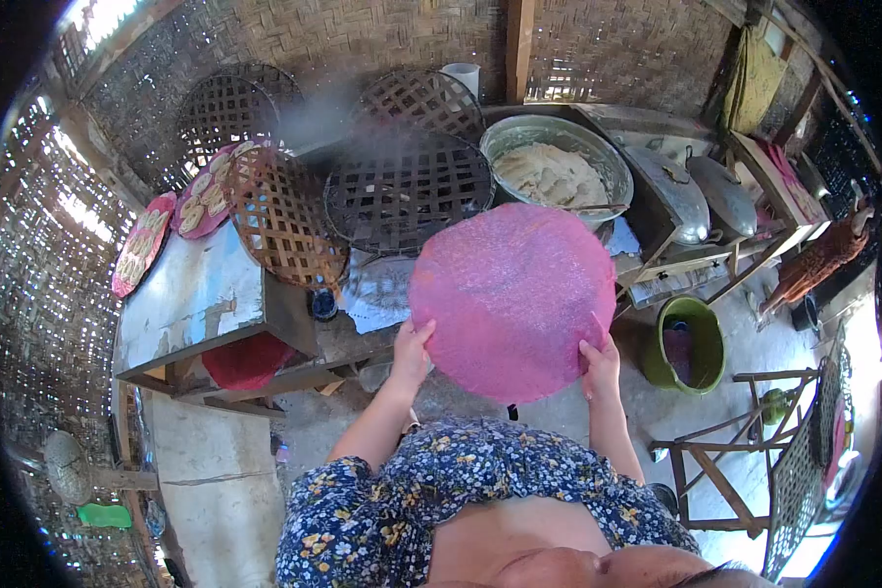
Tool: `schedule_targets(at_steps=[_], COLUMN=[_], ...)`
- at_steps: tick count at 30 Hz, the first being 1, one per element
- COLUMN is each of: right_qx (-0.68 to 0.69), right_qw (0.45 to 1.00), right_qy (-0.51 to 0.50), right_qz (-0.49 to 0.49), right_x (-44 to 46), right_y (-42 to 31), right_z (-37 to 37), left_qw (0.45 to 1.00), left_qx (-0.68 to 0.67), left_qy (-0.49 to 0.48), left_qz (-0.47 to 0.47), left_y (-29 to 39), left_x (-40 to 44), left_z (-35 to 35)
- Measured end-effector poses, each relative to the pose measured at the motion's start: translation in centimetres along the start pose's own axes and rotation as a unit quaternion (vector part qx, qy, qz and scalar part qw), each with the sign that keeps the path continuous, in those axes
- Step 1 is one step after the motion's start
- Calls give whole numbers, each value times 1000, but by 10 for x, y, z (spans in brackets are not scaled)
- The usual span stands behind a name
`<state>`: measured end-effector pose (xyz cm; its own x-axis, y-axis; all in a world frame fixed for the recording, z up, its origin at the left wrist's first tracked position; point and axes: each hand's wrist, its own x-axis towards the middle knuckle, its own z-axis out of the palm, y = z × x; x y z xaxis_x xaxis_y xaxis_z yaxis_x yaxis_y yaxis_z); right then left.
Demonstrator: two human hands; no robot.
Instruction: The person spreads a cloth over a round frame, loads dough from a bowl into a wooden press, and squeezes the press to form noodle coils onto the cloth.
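A round pink sheet (513, 304) with a wet-looking sheen is held up in front of my body, its surface bare. My left hand (412, 355) grips its lower left edge, thumb on the upper face. At the lower right edge, my right hand (599, 368) pinches it in the same way. Just beyond the sheet stands a large metal basin (621, 167) of pale dough (551, 174), with a thin stick across its near side. Left of the basin, a dark openwork woven tray (407, 196) lies near steam or smoke.
A brown woven tray (284, 220) leans by a worn bench (186, 304). On that bench are pink discs (145, 245) bearing pale pieces. Lidded pots (723, 196) stand at the right. A green bucket (713, 343) and a wooden rack (715, 480) are on the floor.
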<state>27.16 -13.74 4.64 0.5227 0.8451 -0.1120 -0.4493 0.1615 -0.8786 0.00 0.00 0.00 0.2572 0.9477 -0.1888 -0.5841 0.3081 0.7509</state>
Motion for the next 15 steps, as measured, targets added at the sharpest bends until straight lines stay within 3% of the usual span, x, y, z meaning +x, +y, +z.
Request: schedule_targets(at_steps=[8, 11, 14, 15], right_qx=[-36, 2, 45, 77], right_qw=[999, 999, 998, 995], right_qy=[21, 46, 52, 59], right_qz=[-20, -26, -8, 1], right_x=[6, 5, 8, 10], right_y=[8, 8, 7, 9], right_z=[-25, -26, -33, -31], left_qw=[982, 965, 923, 871], left_qx=[178, 222, 294, 380], left_qy=[-14, -40, -89, -120], left_qz=[62, 132, 232, 287], left_y=[18, 28, 46, 59], left_x=[-20, -25, -30, -35], left_z=[5, 22, 50, 60])
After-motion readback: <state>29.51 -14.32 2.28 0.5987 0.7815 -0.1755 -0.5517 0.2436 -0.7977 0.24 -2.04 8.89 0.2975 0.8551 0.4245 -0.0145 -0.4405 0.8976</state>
